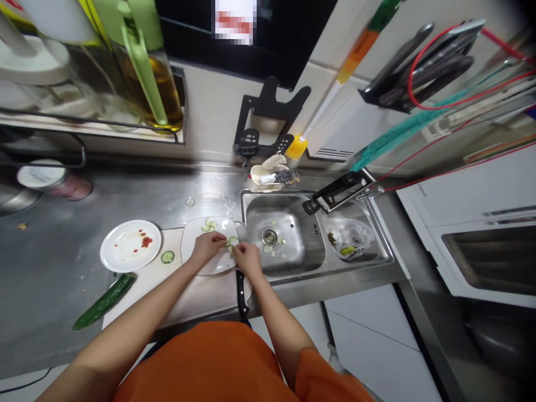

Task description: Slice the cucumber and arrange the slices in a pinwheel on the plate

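Over a white square plate [211, 264], both hands meet with fingertips pinched. My left hand [208, 248] is closed on a thin cucumber slice at its fingertips. My right hand [248, 259] is closed beside it, pinching at a slice too, partly hidden by the fingers. Several overlapping cucumber slices [209, 224] lie at the plate's far edge. Beneath the plate is a pale cutting board [176, 304], with a single cucumber slice [167, 257] on its left. A black-handled knife [242, 293] rests at the board's right, near my right wrist. The cut cucumber [105, 301] lies to the left.
A round white plate [121, 254] with red bits stands at the left. Right of the board is the steel sink [299, 245], with slices around its drain. A plastic bag [354, 237] of scraps sits in the side basin, near the faucet [335, 195].
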`<state>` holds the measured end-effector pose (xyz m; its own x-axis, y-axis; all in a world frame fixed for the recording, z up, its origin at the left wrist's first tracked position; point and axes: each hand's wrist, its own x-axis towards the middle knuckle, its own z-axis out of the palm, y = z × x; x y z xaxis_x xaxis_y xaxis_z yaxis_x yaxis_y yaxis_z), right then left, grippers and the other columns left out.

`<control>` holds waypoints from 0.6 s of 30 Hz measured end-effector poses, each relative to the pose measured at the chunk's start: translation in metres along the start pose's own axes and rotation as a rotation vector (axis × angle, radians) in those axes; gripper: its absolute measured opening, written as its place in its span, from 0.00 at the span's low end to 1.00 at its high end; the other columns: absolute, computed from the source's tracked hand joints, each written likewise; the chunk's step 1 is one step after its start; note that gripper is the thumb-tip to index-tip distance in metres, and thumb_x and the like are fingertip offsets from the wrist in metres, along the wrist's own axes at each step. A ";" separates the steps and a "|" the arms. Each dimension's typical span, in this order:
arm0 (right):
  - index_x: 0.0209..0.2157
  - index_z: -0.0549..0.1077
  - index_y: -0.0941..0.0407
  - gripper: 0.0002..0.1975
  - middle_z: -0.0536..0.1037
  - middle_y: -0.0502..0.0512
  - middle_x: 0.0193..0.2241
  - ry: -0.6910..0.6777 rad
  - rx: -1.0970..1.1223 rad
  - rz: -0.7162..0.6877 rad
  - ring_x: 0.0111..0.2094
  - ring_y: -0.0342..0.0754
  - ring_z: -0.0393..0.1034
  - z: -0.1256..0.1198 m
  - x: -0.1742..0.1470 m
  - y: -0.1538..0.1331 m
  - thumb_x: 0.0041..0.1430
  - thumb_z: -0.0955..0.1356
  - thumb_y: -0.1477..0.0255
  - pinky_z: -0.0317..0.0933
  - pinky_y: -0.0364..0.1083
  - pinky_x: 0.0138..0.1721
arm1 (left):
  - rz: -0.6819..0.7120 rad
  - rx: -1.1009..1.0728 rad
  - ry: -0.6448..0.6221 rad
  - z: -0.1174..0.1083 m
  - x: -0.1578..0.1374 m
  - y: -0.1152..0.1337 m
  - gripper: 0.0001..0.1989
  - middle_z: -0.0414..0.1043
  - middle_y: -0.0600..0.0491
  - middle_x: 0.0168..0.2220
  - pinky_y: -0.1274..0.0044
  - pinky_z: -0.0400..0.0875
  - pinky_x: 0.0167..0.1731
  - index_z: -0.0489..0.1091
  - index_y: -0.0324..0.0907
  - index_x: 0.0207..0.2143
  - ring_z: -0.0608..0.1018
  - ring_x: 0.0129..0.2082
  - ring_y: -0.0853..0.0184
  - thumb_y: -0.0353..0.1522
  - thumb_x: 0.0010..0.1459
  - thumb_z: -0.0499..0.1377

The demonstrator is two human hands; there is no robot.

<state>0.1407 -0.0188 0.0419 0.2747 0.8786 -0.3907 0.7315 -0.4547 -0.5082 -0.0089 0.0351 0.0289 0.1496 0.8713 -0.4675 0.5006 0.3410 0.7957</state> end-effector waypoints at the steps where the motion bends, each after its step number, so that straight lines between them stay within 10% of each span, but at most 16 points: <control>1: 0.28 0.77 0.52 0.10 0.77 0.49 0.25 -0.002 -0.041 0.031 0.31 0.46 0.69 0.000 0.001 -0.002 0.57 0.65 0.65 0.57 0.42 0.32 | 0.036 0.053 0.012 0.000 0.001 0.001 0.08 0.78 0.55 0.29 0.76 0.67 0.33 0.76 0.44 0.29 0.77 0.32 0.65 0.37 0.46 0.62; 18: 0.32 0.77 0.52 0.11 0.78 0.56 0.32 0.003 -0.213 0.072 0.46 0.56 0.65 0.000 0.000 -0.018 0.60 0.63 0.67 0.56 0.48 0.39 | 0.206 0.328 0.011 0.004 0.006 0.006 0.11 0.79 0.52 0.36 0.74 0.66 0.39 0.77 0.44 0.34 0.77 0.37 0.62 0.35 0.55 0.55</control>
<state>0.1277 -0.0112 0.0508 0.3321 0.8456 -0.4179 0.8254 -0.4750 -0.3051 -0.0017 0.0404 0.0291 0.2668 0.9141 -0.3052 0.7076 0.0292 0.7060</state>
